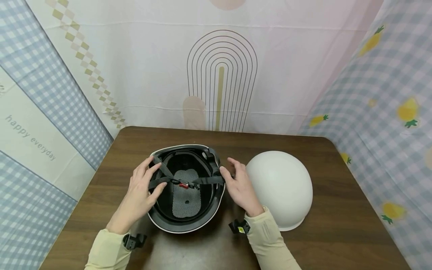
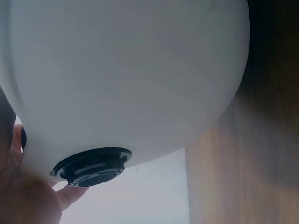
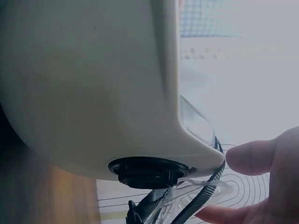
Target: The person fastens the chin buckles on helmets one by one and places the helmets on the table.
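Note:
An upturned helmet [image 1: 158, 217] with a white shell and black lining sits on the table. Its dark chin straps [image 1: 209, 180] cross the opening and meet at a buckle with a red tab [image 1: 183, 185]. At the left rim, my left hand [image 1: 138, 195] has thumb and fingers spread over the straps. My right hand [image 1: 241, 185] is at the right rim, its thumb by the strap end; thumb and finger stand apart in the right wrist view. That view also shows a black round fitting [image 3: 148, 171] on the shell and a clear visor-like part [image 3: 196, 122].
A smooth white dome [image 1: 280, 187], shaped like a second helmet, stands right beside my right forearm. The brown wooden table [image 1: 337, 210] ends at a patterned white cloth [image 1: 152, 75] behind. Blue checked cloth [image 1: 381, 123] hangs along the right side.

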Tool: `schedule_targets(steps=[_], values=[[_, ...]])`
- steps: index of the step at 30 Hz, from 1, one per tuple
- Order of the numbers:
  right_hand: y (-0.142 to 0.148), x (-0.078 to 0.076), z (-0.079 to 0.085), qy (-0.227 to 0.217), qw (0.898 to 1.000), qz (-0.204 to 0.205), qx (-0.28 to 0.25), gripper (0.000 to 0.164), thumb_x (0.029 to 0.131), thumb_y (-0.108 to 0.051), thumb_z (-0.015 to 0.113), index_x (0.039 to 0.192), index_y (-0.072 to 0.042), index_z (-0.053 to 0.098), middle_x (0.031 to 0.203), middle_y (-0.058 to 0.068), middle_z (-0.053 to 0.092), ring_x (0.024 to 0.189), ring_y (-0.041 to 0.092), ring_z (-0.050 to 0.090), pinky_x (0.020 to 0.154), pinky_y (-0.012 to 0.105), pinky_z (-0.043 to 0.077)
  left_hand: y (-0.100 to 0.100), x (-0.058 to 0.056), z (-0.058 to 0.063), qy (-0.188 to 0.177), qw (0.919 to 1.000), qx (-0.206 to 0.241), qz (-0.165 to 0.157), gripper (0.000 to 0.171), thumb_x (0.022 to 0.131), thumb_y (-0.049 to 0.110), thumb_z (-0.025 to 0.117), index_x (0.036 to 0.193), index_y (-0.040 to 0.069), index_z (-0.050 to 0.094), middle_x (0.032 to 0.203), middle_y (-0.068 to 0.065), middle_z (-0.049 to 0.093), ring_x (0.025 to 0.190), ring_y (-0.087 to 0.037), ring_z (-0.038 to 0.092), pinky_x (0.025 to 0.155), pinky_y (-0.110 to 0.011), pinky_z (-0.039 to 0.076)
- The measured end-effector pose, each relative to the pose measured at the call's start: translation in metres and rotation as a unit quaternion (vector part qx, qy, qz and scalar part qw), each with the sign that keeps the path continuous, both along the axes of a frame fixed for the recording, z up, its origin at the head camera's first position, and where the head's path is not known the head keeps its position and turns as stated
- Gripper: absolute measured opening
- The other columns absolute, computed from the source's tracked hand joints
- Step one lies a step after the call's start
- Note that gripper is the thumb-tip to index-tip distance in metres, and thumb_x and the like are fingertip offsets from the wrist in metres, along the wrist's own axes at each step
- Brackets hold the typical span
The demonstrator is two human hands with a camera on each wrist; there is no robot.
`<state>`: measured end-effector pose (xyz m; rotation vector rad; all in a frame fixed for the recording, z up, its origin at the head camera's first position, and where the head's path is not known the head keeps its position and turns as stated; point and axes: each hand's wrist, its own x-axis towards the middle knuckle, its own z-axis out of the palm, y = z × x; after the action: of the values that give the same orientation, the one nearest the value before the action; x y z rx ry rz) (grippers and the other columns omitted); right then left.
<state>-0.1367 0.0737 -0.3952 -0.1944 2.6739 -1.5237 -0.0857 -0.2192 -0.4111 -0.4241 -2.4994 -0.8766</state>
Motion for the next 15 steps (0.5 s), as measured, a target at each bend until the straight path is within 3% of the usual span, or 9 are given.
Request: schedule_targets(steps=[7,15], values=[[0.0001,-0.0029,0.0003,0.004,0.997,-0.011,-0.080,0.051,0.099,-0.032,0.056,0.141,-0.006,0.045,0.135,0.019,0.038,0.122,0.033,0.046,0.101,0.046,0.042,0.0005,-0.0003,-0.0012,-0.002,0.9999,0.009,-0.006,0.057,0.082,0.003,0.076,0.134,-0.002,0.052,0.150,-0.024,0.031,0.135,-0.043,0.027,0.099,-0.059,0.029],[-0.0014,0.0007,0.0063,0.059,0.985,-0.001,-0.163,0.039,0.100,-0.027,0.056,0.137,-0.015,0.051,0.133,0.014,0.041,0.120,0.025,0.049,0.101,0.041,0.041,0.0009,0.0007,0.0004,-0.026,0.9996,0.005,-0.009,0.053,0.085,0.007,0.074,0.133,0.000,0.052,0.153,-0.022,0.027,0.138,-0.041,0.023,0.099,-0.059,0.030]])
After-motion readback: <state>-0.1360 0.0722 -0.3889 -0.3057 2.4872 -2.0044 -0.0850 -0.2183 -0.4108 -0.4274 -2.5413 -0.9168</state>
